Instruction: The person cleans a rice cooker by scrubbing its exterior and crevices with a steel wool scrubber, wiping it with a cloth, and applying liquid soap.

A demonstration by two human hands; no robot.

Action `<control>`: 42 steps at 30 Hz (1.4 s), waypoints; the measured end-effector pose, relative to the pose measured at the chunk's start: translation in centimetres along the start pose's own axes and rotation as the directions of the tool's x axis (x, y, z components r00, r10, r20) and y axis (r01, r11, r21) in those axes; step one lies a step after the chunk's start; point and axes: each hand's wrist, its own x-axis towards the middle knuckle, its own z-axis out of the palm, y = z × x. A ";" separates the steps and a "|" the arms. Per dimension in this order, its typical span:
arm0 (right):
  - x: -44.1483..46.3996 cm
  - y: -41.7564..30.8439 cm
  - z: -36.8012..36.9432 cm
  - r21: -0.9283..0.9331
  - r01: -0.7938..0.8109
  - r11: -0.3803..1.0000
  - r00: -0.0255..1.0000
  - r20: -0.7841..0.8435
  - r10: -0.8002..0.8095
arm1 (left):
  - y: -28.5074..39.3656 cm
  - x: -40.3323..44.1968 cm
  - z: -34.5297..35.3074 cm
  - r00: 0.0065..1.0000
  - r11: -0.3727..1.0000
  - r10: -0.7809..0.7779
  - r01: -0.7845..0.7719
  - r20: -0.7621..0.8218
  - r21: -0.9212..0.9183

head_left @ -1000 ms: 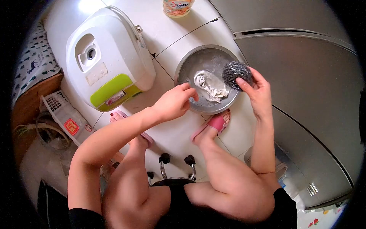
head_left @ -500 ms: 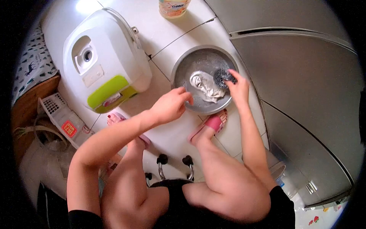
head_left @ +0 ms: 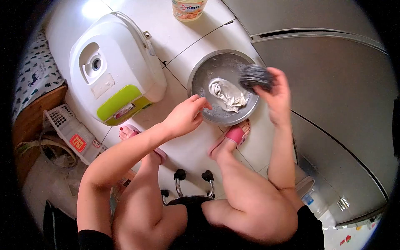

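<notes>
My right hand (head_left: 278, 93) pinches a dark grey scouring pad (head_left: 255, 78), lifted over the right rim of a round metal basin (head_left: 199, 75). Motion blurs the pad a little. In the basin's shallow, sudsy water lies a crumpled off-white cloth (head_left: 227, 95), touched by neither hand. Near the lower left rim hovers my left hand (head_left: 186, 116), its fingers loosely bent and apart, with nothing visible in them.
A white and green rice cooker (head_left: 125, 66) stands left of the basin. Beyond it is an OMO bottle (head_left: 188, 10). Grey cabinet doors (head_left: 329, 79) line the right side. A white plastic basket (head_left: 68, 129) lies at left. My slippered feet (head_left: 235, 135) flank the near floor.
My right hand has raised the scouring pad up and to the right, away from the cloth. The left hand has hardly moved. The cloth stays in the basin.
</notes>
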 end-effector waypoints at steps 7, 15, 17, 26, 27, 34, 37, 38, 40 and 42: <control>-1.9 4.4 -0.1 -0.265 -0.068 0.962 0.989 -0.144 0.030 | -0.2 0.4 0.1 0.999 0.998 -0.027 0.025 0.024 0.058; -4.1 -6.6 1.4 -0.376 0.238 0.896 0.941 -0.137 -0.308 | -0.4 0.0 0.3 0.999 0.998 -0.035 0.034 0.019 0.054; -4.6 -5.4 2.5 -0.342 0.417 0.842 0.833 -0.229 -0.505 | -0.4 -0.1 0.3 0.998 0.998 -0.051 0.049 0.024 0.048; -4.6 3.6 2.0 -0.561 0.102 0.822 0.965 -0.146 -0.219 | -1.0 -3.7 -0.3 0.986 0.964 -0.167 0.161 -0.011 -0.212; -4.5 1.1 2.3 -0.553 0.167 0.816 0.947 -0.141 -0.289 | -1.8 -4.5 -0.5 0.985 0.963 -0.165 0.151 -0.046 -0.223; -4.4 4.4 3.3 -0.607 0.241 0.758 0.945 -0.031 -0.325 | -3.5 -7.7 -0.3 0.927 0.839 -0.370 0.300 -0.070 -0.453; -2.9 6.5 4.0 -0.686 0.089 0.723 0.993 0.002 -0.120 | -2.1 -6.5 0.2 0.948 0.881 -0.313 0.268 -0.055 -0.389; -3.7 5.6 3.5 -0.656 0.103 0.748 0.989 -0.013 -0.147 | -1.7 -6.6 0.3 0.949 0.878 -0.313 0.271 -0.045 -0.395; -4.0 1.2 3.4 -0.632 0.154 0.759 0.972 -0.040 -0.230 | -1.2 -5.7 0.2 0.957 0.881 -0.288 0.249 -0.040 -0.403; -4.2 -2.4 3.3 -0.629 0.231 0.742 0.941 -0.050 -0.335 | -1.2 -5.1 0.4 0.962 0.886 -0.269 0.231 -0.041 -0.402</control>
